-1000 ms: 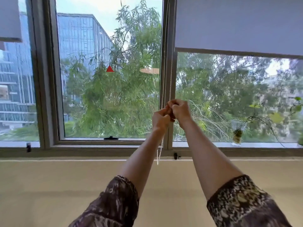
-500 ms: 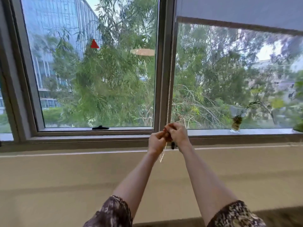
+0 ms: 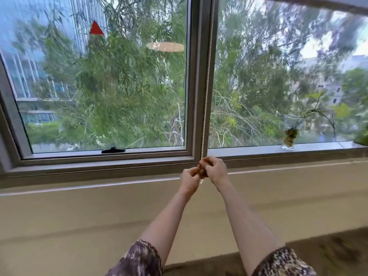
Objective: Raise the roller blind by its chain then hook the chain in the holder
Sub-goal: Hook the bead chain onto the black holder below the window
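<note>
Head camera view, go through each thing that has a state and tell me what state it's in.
Roller blind: raised, only its bottom edge shows at top right.
Bead chain: taut, running down the frame into the hands.
Left hand: closed on the chain.
Right hand: closed on the chain.
Chain holder: hidden behind the hands.

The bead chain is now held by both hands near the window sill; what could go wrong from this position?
1. Both hands, left hand and right hand, hide the holder, so the chain may miss it.
2. If a grip slips, the raised roller blind could perhaps drop.
3. The glass vase stands on the sill and could possibly be knocked.
</note>
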Demonstrator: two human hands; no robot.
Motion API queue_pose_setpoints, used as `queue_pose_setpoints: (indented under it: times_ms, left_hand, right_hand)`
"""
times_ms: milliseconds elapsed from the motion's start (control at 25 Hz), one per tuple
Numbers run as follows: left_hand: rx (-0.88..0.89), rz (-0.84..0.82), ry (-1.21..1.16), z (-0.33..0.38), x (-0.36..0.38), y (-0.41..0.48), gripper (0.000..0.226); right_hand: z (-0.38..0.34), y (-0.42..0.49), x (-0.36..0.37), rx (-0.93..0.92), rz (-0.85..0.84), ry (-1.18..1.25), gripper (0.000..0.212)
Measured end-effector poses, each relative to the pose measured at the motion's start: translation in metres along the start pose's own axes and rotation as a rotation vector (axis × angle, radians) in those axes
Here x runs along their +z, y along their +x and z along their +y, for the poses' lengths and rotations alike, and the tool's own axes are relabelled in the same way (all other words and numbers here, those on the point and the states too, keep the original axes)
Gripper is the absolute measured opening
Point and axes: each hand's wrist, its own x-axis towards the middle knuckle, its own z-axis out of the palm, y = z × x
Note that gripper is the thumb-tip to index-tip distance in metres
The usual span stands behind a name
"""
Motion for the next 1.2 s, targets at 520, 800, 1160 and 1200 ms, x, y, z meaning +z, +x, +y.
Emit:
queue_pose_setpoints:
  times_ms: [520,800,1160,1200]
  left_hand:
    - [-0.102,-0.016,0.334,-0.088,-0.001,0.057,0.034]
    - [-0.086,0.004,0.582,-0.109,0.018,0.125,0.027]
    - [-0.012,0.114,0.731,-0.140,0.057,0.200,0.023]
    - [0.006,0.103,0.728,-0.142,0.057,0.208,0.024]
  right_hand:
    - [0.098,0.053,0.053,0.102,-0.078,0.123,0.030]
    - [0.148,0.118,0.067,0.074,-0.071,0.061,0.018]
    - [0.200,0.191,0.069,0.031,0.011,-0.036,0.008]
    - [0.206,0.198,0.068,0.031,0.021,-0.043,0.008]
